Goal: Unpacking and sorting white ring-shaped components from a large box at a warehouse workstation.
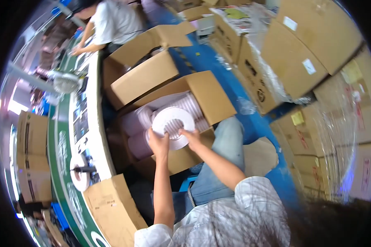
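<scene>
White reel (173, 113), one — over the open carton (214, 99); left hand (157, 143) pinching its rim at eight o'clock, right hand (192, 139) likewise at four — best steadied by even pressure.

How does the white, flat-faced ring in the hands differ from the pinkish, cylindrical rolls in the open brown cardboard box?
The white, flat-faced ring is held by the left hand and right hand, while the pinkish, cylindrical rolls rest in the open brown cardboard box. The ring turns its face and central hole to the camera; the rolls mostly show curved sides. The ring's face is white; the rolls look pinkish. Both are round.
</scene>
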The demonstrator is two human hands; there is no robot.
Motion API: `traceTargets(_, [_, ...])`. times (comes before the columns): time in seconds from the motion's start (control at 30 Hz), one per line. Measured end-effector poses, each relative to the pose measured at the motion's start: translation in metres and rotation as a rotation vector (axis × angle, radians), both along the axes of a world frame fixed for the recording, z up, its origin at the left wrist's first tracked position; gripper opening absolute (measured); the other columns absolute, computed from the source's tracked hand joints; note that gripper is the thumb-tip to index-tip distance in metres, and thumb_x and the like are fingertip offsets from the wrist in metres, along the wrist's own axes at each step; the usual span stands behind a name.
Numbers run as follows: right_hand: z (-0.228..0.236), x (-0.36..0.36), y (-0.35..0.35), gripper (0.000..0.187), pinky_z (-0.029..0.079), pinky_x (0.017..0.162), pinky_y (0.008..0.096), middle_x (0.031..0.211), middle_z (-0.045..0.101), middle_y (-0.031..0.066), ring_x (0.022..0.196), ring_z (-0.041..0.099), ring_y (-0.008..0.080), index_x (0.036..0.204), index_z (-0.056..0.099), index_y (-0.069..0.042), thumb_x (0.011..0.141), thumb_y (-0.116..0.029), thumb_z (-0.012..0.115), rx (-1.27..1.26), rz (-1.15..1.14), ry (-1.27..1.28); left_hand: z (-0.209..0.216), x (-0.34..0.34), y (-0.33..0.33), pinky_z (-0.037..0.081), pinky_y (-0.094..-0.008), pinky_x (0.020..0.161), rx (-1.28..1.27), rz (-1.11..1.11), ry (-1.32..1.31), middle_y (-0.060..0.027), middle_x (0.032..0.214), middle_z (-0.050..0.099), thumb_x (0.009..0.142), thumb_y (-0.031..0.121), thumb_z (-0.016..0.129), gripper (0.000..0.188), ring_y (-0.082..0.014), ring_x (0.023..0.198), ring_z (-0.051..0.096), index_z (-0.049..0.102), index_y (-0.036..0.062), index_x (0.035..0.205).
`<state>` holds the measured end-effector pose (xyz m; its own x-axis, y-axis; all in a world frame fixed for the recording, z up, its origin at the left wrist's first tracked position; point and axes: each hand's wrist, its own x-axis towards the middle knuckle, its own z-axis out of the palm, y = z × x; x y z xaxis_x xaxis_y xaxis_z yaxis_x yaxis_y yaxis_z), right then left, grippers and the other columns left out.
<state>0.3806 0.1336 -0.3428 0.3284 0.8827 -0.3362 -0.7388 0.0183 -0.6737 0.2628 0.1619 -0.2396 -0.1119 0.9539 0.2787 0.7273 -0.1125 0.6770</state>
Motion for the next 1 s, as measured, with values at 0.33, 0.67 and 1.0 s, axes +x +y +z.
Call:
traceTargets(0.33, [0.038, -0.022, -0.001, 0.026, 0.049, 0.068, 0.0253, 0.084, 0.066, 0.0021, 0.076, 0.06, 0.01, 0.096, 0.066, -0.001, 0.075, -0.012, 0.076, 0.133, 0.314, -0.347, 0.053, -0.058, -0.001, 0.051, -0.0452, 0.074, -0.133, 0.141, 0.266, -0.028, 0.084, 0.064, 0.068, 0.021, 0.07, 0.043, -0.042, 0.082, 0.063, 0.054, -0.0043, 0.099])
traceTargets(0.67, [0.029, -0.008, 0.005, 0.04, 0.048, 0.07, 0.0286, 0.103, 0.061, 0.0115, 0.086, 0.061, 0.0199, 0.116, 0.052, -0.003, 0.093, -0.036, 0.046, 0.087, 0.73, -0.104, 0.241, -0.116, -0.03, 0.05, -0.0462, 0.062, 0.203, 0.232, 0.424, -0.0213, 0.074, 0.061, 0.071, 0.012, 0.062, 0.034, -0.039, 0.068, 0.061, 0.045, -0.0012, 0.098])
traceTargets(1.0, [0.02, -0.007, 0.002, 0.024, 0.047, 0.059, 0.0262, 0.083, 0.063, 0.0106, 0.066, 0.059, 0.015, 0.103, 0.056, -0.003, 0.091, -0.023, 0.051, -0.018, 0.754, -0.154, 0.382, -0.355, -0.039, 0.054, -0.0406, 0.07, -0.086, 0.815, 0.626, -0.026, 0.087, 0.066, 0.069, 0.028, 0.061, 0.041, -0.0353, 0.078, 0.067, 0.066, -0.0069, 0.09])
